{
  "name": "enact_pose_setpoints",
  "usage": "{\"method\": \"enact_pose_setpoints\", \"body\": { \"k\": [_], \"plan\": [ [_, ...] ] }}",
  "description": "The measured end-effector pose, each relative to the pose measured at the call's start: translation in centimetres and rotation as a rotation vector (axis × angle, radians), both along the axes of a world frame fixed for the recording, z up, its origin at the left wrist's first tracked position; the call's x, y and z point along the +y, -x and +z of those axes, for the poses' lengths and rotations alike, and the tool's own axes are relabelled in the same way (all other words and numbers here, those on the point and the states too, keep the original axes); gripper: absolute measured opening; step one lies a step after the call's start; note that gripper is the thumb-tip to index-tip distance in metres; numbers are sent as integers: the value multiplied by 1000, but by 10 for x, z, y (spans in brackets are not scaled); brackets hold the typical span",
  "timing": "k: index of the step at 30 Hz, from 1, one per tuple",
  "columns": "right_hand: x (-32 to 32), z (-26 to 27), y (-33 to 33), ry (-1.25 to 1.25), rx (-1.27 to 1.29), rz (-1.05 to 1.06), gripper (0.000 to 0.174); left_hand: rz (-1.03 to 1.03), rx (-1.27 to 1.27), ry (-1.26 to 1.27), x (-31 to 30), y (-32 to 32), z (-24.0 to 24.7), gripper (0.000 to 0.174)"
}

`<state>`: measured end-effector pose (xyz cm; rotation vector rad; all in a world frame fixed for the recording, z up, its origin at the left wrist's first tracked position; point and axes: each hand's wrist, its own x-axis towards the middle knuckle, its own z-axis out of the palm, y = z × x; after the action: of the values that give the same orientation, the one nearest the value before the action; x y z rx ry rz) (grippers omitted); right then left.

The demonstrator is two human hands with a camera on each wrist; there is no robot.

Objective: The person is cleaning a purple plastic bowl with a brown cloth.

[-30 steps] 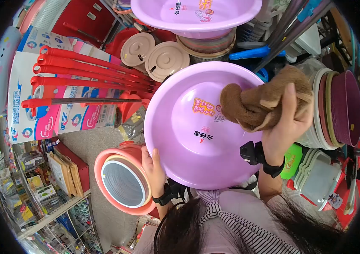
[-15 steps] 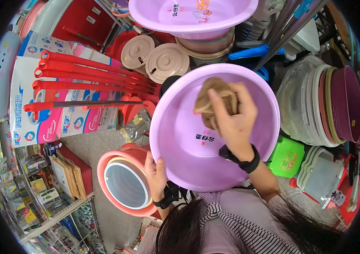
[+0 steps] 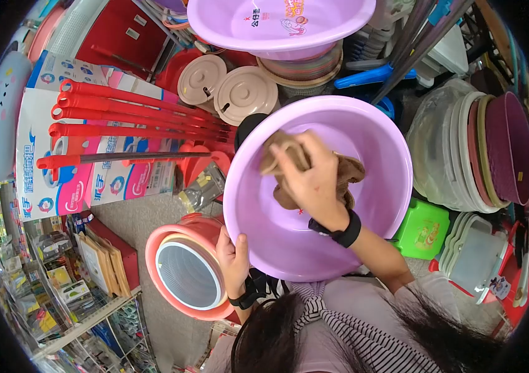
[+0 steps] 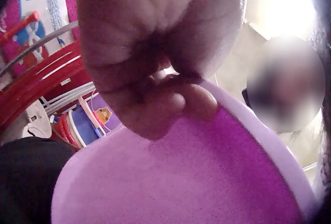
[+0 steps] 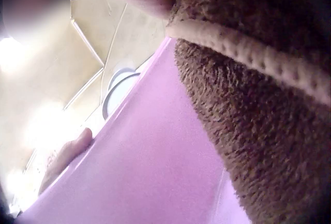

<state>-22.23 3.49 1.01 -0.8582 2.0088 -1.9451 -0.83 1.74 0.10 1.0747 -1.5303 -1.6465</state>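
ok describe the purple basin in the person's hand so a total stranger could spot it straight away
Start at the red poles fanned out on the left and follow them inward to the round basin in the middle, its rim held by the left hand. Unlike the other purple basin above it, this one has brown cloth inside.

Red-handled poles (image 3: 128,112) before printed cartons (image 3: 41,146); two beige round lids (image 3: 246,95) nearby; lime-green plastic container (image 3: 423,230), right.
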Motion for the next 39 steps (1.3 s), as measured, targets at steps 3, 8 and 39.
{"method": "enact_pose_setpoints", "body": {
  "k": [3,8,39],
  "plan": [
    [5,-6,-23,12,141,251,15,-44,-28,33,-5,2,2,20],
    [8,-2,-25,-7,-36,516,17,-41,-62,-3,-8,3,3,21],
    [13,-3,1,36,27,-7,12,-43,-92,73,-6,13,7,20]
  ]
}}
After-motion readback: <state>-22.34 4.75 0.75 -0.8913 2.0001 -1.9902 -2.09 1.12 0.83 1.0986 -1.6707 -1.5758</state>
